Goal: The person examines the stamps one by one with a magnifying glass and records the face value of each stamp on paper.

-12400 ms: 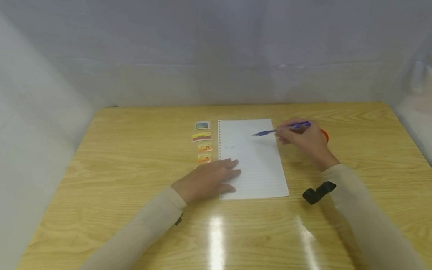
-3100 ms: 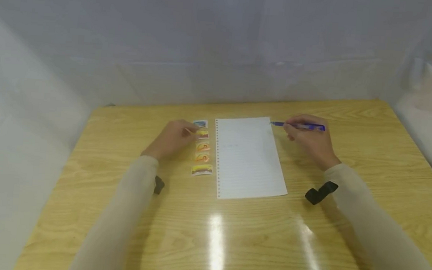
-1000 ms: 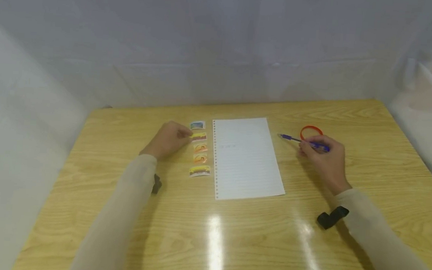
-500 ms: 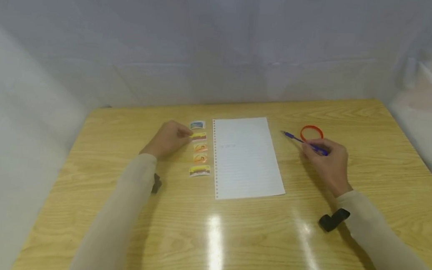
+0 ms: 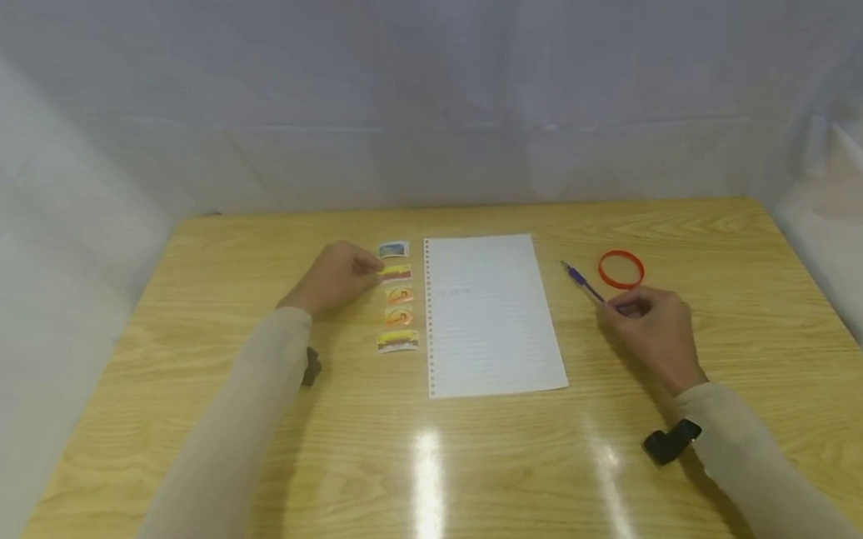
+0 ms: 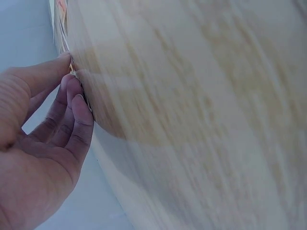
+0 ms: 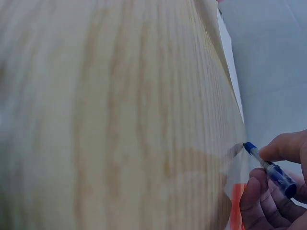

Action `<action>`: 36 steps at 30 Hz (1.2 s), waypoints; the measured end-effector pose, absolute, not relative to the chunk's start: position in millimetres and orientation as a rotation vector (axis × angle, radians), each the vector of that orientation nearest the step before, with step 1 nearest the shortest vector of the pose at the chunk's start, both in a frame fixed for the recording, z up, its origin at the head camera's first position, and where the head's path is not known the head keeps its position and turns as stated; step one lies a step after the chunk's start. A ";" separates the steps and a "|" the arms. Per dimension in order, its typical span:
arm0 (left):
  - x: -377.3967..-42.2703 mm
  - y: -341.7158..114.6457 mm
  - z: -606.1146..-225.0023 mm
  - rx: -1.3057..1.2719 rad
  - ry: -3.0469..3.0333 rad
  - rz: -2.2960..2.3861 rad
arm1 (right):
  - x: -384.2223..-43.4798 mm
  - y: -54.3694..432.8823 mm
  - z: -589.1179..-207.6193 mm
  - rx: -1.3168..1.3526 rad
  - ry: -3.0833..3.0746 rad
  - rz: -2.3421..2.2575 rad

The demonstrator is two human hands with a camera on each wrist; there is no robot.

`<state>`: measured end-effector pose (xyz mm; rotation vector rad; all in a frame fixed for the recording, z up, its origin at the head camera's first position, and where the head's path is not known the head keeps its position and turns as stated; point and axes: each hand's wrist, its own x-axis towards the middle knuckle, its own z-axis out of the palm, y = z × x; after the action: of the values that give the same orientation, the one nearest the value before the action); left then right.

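Note:
My left hand (image 5: 336,278) is at the left edge of a small yellow-and-brown picture card (image 5: 395,273), its thumb and fingertips pinching that edge. The left wrist view shows the fingers (image 6: 82,112) drawn together at a thin edge close to the tabletop. Far right of the sheet, my right hand (image 5: 651,328) pinches a blue pen (image 5: 584,283) by its rear part, with the tip pointing up and left. In the right wrist view the pen's blue end (image 7: 283,182) shows between thumb and fingers, low over the wood. A red ring (image 5: 622,269) lies just beyond this hand.
A lined, hole-punched sheet (image 5: 495,324) with faint writing lies between the hands. Along its left edge, other small picture cards form a column: a blue one (image 5: 394,249), two orange ones and a yellow one (image 5: 399,341). Pale curtains (image 5: 444,87) hang behind the wooden table (image 5: 343,464).
Earlier my left hand rested on the sheet; now it is at the yellow-and-brown card. My right hand has drawn right and nearer, turning the pen lower and uncovering the red ring.

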<state>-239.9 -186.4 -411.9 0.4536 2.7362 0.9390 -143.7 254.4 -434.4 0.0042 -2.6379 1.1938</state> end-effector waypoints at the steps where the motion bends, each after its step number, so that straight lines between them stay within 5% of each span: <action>1: -239.9 -186.4 -412.0 0.452 2.735 0.940 | -143.6 254.5 -434.2 0.007 -2.652 1.188; 36: -243.7 -184.2 -416.2 0.447 2.749 0.913 | -146.9 261.7 -427.8 0.053 -2.917 1.032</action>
<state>-243.7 -184.2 -416.2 0.4466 2.7492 0.9134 -146.9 261.7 -427.8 0.0533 -2.9168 1.0317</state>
